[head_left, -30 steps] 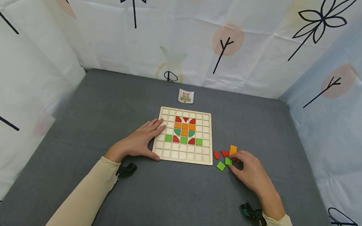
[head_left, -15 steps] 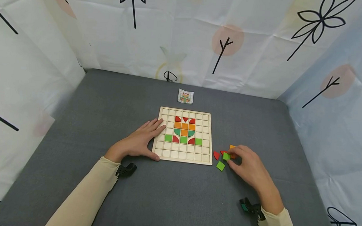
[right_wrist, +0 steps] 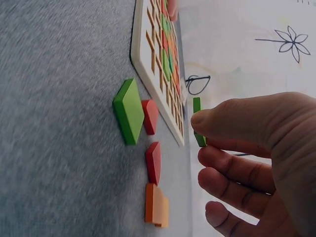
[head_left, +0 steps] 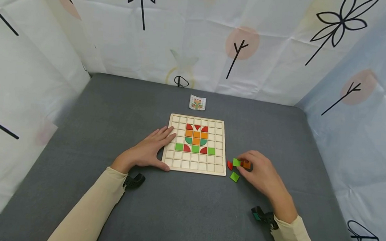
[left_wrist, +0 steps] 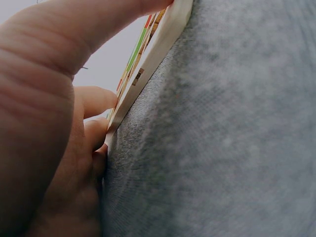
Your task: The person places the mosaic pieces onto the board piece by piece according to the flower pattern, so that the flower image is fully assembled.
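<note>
- Closest up is the grey-covered counter (head_left: 188, 215); the covering looks like matte fabric, so I'd bet on a bit of grip under loose bits.
- Left hand (head_left: 150, 147) isn't clenched: fingers spread over the board's left edge, thumb touching the near corner. Good brace, though it blocks that side.
- Right hand (head_left: 264, 171) is pinching a green square tile (head_left: 236, 162) between thumb and forefinger, held off the counter just right of the board.
- That tile should be feather-light and stiff, wood or plastic at a guess, not really fragile. Smooth faces though, so maybe a little slick. I'd take it by opposite edges and keep the underside free.
- Below sits a loose green tile (head_left: 234, 177), flat on the counter. Pretty thin, so a fingernail under an edge would probably help.
- Rounded red piece (right_wrist: 150, 116) lies right between that tile and the board, with another red piece (right_wrist: 154, 163) and some orange pieces (right_wrist: 155, 205) farther along. Low fingers could knock those.
- Gridded board (head_left: 202, 166) lies flat, with red, orange, green and teal pieces in its middle cells. Raised dividers could snag a tilted tile.
- Past it there's a small pattern card (head_left: 197, 103), slightly curled, then the printed cloth backdrop (head_left: 280, 74). Neither gets in the way.
</note>
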